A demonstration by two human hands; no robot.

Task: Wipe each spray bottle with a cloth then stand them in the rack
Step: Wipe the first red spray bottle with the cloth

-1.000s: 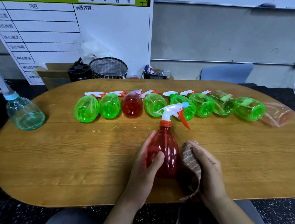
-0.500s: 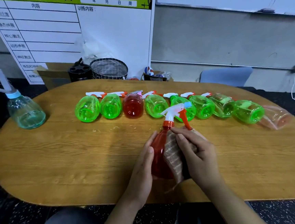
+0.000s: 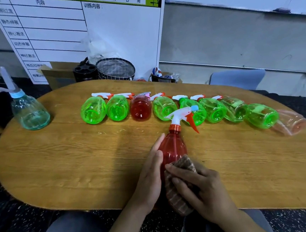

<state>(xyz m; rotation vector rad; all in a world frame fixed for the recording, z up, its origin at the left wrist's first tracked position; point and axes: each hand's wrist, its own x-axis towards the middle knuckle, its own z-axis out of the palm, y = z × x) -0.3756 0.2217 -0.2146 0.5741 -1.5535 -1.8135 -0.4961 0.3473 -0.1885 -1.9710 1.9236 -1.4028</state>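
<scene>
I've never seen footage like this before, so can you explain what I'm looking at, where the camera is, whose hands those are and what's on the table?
There is no machine here. The camera sits on a person's head, looking forward and down, so the two hands at the bottom are that person's own. The left hand holds an upright red spray bottle by its side. The right hand presses a brown cloth against the bottle's lower part, wiping it. They work over a wooden table. Along its far side a row of spray bottles lies on its side, mostly green, one red and one pale pink. A clear blue bottle stands apart at the left. I can't make out a rack for certain.
</scene>
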